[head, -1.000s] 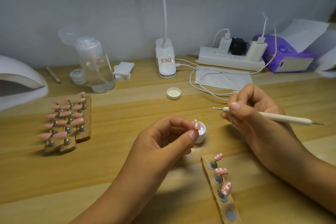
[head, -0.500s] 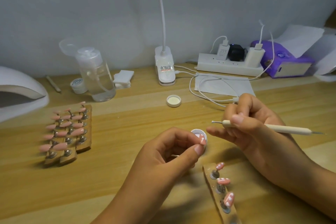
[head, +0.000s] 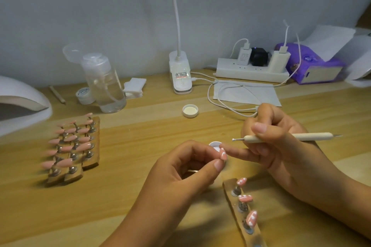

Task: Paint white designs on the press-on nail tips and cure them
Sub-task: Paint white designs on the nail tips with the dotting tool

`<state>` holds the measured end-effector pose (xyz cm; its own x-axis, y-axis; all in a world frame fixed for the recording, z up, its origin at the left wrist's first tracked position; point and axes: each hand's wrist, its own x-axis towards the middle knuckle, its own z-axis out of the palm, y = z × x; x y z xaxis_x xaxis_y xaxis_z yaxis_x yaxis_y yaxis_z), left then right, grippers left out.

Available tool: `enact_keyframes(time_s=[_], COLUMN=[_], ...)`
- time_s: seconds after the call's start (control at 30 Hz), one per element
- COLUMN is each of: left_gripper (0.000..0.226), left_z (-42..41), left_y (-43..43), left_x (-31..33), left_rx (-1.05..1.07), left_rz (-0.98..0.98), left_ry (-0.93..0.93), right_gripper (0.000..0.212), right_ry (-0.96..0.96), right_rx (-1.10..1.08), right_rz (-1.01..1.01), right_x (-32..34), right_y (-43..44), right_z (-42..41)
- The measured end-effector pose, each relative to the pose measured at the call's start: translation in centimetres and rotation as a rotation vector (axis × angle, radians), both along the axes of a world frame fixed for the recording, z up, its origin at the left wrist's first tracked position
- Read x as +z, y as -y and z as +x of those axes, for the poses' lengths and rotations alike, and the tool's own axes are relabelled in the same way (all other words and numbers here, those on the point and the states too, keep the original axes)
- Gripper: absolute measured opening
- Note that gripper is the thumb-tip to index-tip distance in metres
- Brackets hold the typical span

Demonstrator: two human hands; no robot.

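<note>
Both hands pinch: left hand (head: 180,172) a nail tip (head: 223,154), right hand (head: 281,148) a leftward-pointing horizontal dotting pen (head: 309,136).

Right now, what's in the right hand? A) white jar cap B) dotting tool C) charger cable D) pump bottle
B: the right hand pinches the dotting tool by its pale handle, with its ball tip pointing toward the nail tip that the left hand pinches.
</note>
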<state>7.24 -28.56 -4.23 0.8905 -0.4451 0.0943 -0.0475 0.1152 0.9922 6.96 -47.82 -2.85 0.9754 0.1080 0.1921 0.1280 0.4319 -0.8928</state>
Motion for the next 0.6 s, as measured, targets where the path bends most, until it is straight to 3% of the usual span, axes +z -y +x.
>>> enact_keyframes(time_s=[0.6], left_gripper=[0.025], left_z=[0.21], left_y=[0.08], left_x=[0.01], left_rx=[0.006], left_rz=[0.001], left_ry=[-0.008], right_gripper=[0.017], right_ry=[-0.013], right_rx=[0.112], right_rz=[0.011], right_x=[0.18], right_y=[0.14], right_z=[-0.19])
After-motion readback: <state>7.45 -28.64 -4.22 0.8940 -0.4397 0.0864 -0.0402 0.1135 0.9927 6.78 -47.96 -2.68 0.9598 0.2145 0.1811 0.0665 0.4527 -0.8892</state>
